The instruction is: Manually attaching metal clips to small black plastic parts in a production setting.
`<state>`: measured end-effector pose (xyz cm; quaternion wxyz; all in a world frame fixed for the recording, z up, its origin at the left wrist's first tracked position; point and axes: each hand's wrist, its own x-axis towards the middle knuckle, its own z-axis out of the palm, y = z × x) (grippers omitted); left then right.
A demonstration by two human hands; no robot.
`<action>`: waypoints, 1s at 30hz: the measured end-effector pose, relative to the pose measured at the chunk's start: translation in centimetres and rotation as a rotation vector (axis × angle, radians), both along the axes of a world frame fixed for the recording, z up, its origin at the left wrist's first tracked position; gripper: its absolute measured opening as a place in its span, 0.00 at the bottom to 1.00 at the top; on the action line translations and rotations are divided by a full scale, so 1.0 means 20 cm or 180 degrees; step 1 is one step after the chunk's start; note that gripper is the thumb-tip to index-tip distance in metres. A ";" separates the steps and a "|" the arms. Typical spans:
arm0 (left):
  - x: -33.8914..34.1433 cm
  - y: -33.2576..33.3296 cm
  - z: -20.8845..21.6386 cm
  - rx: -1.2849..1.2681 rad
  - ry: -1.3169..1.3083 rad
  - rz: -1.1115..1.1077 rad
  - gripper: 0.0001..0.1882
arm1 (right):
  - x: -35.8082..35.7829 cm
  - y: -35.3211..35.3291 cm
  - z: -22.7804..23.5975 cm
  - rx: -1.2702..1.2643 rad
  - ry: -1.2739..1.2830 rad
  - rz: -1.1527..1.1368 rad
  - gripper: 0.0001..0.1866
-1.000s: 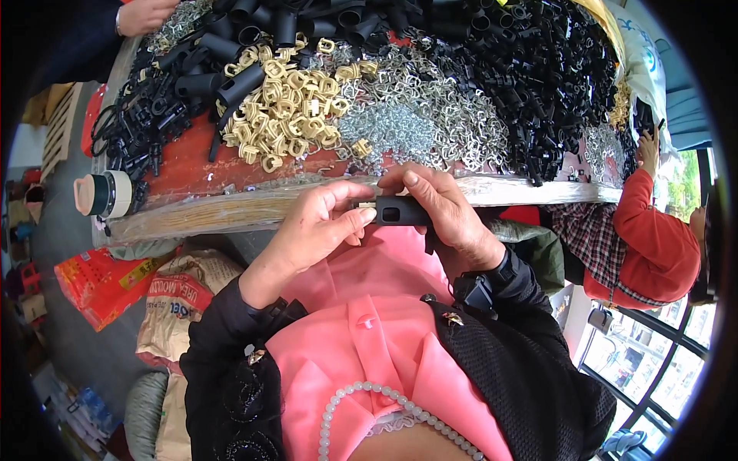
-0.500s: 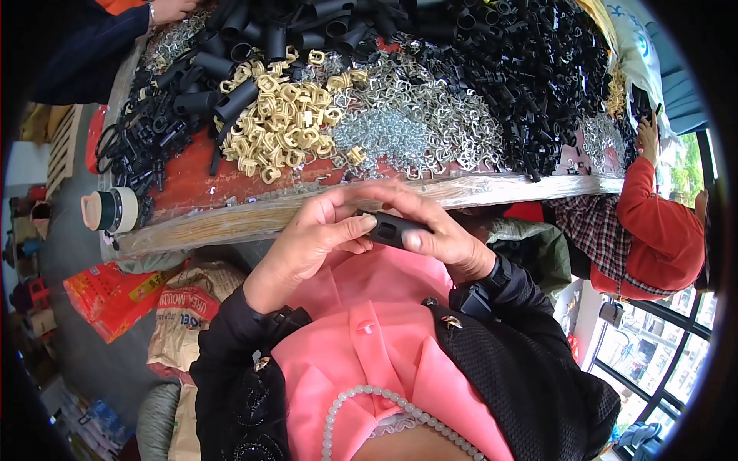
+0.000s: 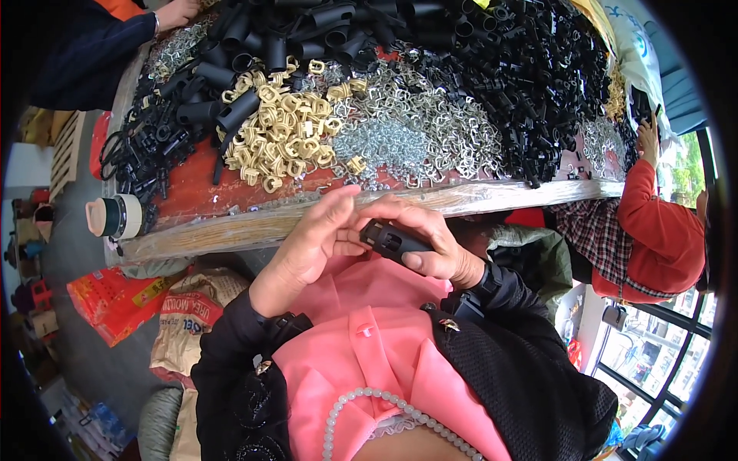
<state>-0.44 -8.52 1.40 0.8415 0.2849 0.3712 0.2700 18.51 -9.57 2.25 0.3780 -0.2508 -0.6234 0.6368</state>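
My right hand [image 3: 440, 240] is wrapped round a short black plastic tube [image 3: 400, 244] with a slot in its side, held in front of my chest just off the table edge. The thumb lies along the tube's near side. Beside the tube's left end is my left hand [image 3: 306, 240], its fingers apart; some fingertips are close to that end, and I cannot make out whether they touch it. Beyond my hands lie a heap of cream plastic clips [image 3: 280, 131], a pile of small silvery springs or screws [image 3: 380, 142] and bent metal rings [image 3: 461, 134].
More black tubes [image 3: 265, 42] and small black parts [image 3: 538, 92] cover the table's far side. A wooden rail [image 3: 231, 234] edges the table. At its left corner sits a roll of tape [image 3: 119, 217]. Co-workers' hands [image 3: 178, 14] reach in from far left and right.
My left hand has come away from the tube and its fingers have spread upward. The tube has tilted in my right hand, so its left end shows.
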 end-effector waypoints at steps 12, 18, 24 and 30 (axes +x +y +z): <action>0.17 0.07 0.07 0.0386 -0.0337 0.0602 0.31 | -0.14 -0.04 -0.02 -0.0281 0.0629 -0.0022 0.24; 0.19 0.05 0.12 0.0657 -0.0501 0.0589 0.28 | -0.12 -0.05 0.02 -0.0217 0.0454 -0.0081 0.22; 0.09 0.00 0.13 0.1105 -0.0106 0.0451 0.24 | 0.07 -0.07 0.11 -0.0904 -0.0267 -0.0173 0.28; -0.31 0.09 0.06 0.2766 0.2259 0.1222 0.15 | 0.79 -0.39 0.01 -0.1227 -0.2900 -0.0946 0.19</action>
